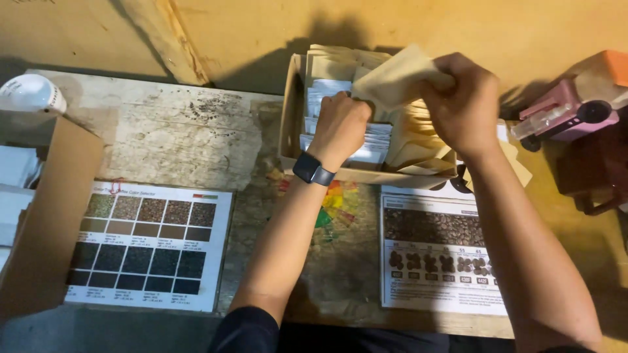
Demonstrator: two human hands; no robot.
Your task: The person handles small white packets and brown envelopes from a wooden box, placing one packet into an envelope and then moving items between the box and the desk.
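Observation:
An open cardboard box [288,124] stands at the back of the table, packed with several upright tan paper envelopes and white-labelled packets [325,91]. My left hand [340,125], a dark watch on its wrist, reaches into the box with its fingers closed among the packets; what it grips is hidden. My right hand [462,101] is shut on a tan paper envelope [395,77], held tilted just above the box's right half.
A colour chart sheet [149,244] lies front left and a printed sheet of roasted beans [434,252] front right. A brown cardboard box [46,216] stands at the left edge. A white rounded object [29,93] sits far left. A pink device [574,104] sits far right.

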